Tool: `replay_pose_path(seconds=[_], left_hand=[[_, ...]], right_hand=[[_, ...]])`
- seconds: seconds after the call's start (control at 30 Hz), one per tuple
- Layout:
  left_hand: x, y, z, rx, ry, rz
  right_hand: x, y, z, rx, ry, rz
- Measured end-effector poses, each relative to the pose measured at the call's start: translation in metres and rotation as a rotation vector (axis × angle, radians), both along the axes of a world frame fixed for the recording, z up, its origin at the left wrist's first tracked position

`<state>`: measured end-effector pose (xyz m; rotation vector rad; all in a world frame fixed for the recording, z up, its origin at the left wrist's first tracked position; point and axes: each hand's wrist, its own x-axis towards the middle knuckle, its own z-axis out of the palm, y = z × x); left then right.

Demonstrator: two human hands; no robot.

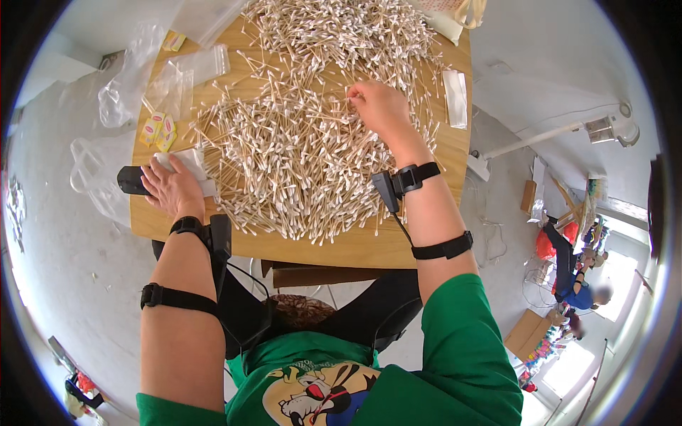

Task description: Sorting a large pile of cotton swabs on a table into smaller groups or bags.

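Observation:
A broad heap of loose cotton swabs (284, 163) with white tips and pale wooden sticks covers much of the table. My right hand (380, 106) is over the upper part of this heap, its fingertips pinched together among the swabs. Whatever is between those fingertips is too small to make out. At the table's left side my left hand (172, 186) lies flat with its fingers spread. Under it are a white packet (190, 162), beside the near swabs, and a black object (131, 180) that sticks out past the fingers.
Yellow-and-white cards (158, 130) and clear plastic bags (177, 82) lie along the wooden table's (320, 252) left side. A second swab heap (348, 32) spreads at the far end. A white strip (455, 99) lies near the right edge. Other people (582, 291) sit off to the right.

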<state>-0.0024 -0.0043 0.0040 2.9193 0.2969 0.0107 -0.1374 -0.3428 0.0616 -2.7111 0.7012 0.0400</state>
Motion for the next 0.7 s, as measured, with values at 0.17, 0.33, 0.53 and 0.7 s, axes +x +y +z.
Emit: replay_pose_path(seconds=[0.17, 0.33, 0.53, 0.7], left_hand=[[0.001, 0.003, 0.003, 0.023, -0.013, 0.012], [0.000, 0.002, 0.004, 0.000, -0.010, 0.011], [0.000, -0.001, 0.005, 0.000, -0.008, 0.009], [0.000, 0.003, 0.002, 0.007, -0.014, 0.011]], right_hand=[[-0.008, 0.015, 0.019, 0.277, -0.077, -0.223], [-0.028, 0.018, 0.014, 0.237, -0.677, -0.513], [-0.069, 0.011, 0.009, 1.067, -1.097, -0.743], [-0.061, 0.043, 0.049, 1.693, -1.287, -1.131]])
